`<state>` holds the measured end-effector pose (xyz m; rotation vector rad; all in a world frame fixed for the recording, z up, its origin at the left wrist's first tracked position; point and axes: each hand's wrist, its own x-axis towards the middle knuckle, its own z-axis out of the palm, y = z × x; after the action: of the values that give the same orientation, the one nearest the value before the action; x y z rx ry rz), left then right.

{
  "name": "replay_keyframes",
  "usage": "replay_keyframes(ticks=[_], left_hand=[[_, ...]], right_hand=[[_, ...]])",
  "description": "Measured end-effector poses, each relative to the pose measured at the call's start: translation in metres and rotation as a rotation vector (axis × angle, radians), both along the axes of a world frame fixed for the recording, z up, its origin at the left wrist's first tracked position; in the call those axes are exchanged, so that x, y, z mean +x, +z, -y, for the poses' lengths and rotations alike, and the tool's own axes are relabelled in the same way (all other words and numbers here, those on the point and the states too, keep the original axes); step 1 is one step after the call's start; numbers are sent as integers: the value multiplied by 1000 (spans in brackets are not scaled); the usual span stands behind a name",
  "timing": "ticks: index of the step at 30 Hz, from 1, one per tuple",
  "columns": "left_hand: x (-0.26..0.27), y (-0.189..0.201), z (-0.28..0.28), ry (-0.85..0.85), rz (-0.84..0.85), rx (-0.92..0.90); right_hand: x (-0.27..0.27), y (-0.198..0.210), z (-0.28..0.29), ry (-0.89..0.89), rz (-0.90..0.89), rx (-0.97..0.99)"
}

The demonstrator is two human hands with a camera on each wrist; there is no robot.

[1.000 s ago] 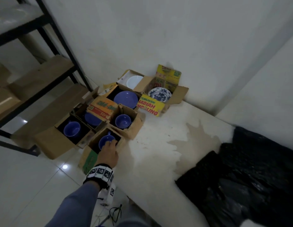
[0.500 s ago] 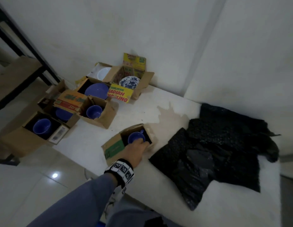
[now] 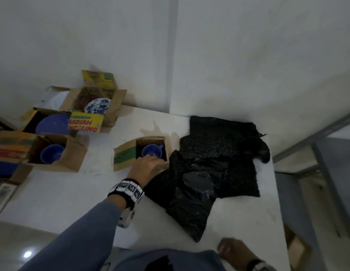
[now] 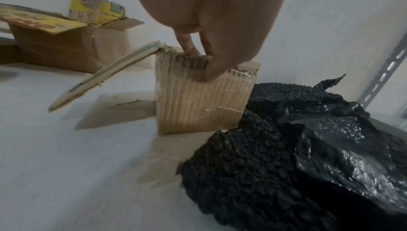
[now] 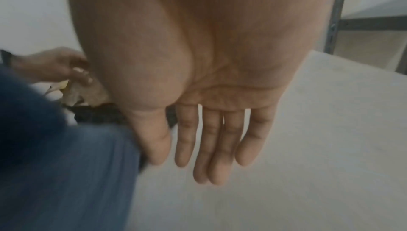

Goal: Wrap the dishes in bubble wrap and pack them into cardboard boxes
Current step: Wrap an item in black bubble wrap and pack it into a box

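Observation:
A small cardboard box (image 3: pixel 124 154) with a green label stands on the white table (image 3: pixel 72 188), and a blue cup (image 3: pixel 151 151) sits inside it. My left hand (image 3: pixel 148 165) grips its near wall; in the left wrist view the thumb (image 4: pixel 212 71) presses outside the box (image 4: pixel 202 99) while the fingers (image 4: pixel 187 46) reach inside. Black bubble wrap (image 3: pixel 219 163) lies crumpled against the box's right side, also seen close up (image 4: pixel 286 147). My right hand (image 3: pixel 234 251) hovers at the near table edge, fingers (image 5: pixel 209 139) straight, holding nothing.
Further open boxes crowd the table's left end: one with a blue cup (image 3: pixel 52 153), one with a blue plate (image 3: pixel 51 124), one with a blue-and-white patterned plate (image 3: pixel 98 107), and a white plate (image 3: pixel 58 99) behind. A metal shelf frame (image 3: pixel 316 169) stands to the right.
My left hand has carried the box with the blue cup from the table's left end rightward, up against the bubble wrap. My right hand has come into view at the bottom.

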<state>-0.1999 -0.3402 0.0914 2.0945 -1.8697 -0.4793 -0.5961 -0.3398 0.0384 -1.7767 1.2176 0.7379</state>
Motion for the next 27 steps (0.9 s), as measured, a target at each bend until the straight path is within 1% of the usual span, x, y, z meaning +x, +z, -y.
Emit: replay_keyframes(ticks=[2, 3, 5, 7, 10, 11, 13, 14, 15, 17, 19, 20, 22, 23, 25, 27], left_hand=[[1, -8, -4, 16, -41, -102], [1, -10, -5, 6, -33, -141], [-4, -9, -7, -1, -8, -203], [-11, -8, -11, 5, -35, -245], [-21, -5, -16, -1, -137, -200], [-23, -6, -15, -12, -160, -174], [-31, -4, -15, -24, -221, -146], [-37, 2, -13, -31, -251, -141], [-43, 9, -8, -48, -272, -144], [-58, 29, 2, -134, -259, -159], [-74, 50, 14, -309, -180, -189], [-82, 59, 21, -410, -129, -194], [-94, 70, 32, -560, 5, -177], [-97, 71, 37, -584, 78, -172], [-94, 74, 45, -547, 182, -182], [-80, 76, 50, -488, 231, -187]], right_hand=[[17, 23, 26, -141, 20, -53], [24, 21, 42, -244, 34, -103], [43, 14, 70, -390, 52, -229], [67, 11, 91, -478, 35, -247], [95, 7, 107, -569, -1, -269], [100, 3, 111, -605, 22, -292], [106, 1, 109, -628, 123, -364], [107, 3, 107, -601, 203, -399], [108, 10, 104, -536, 291, -422], [109, 31, 100, -295, 472, -461], [113, 54, 95, -57, 527, -471], [115, 62, 94, 10, 538, -486], [119, 73, 93, 78, 573, -546], [120, 77, 93, 83, 599, -569], [120, 81, 92, 68, 669, -582], [120, 83, 90, 60, 708, -566]])
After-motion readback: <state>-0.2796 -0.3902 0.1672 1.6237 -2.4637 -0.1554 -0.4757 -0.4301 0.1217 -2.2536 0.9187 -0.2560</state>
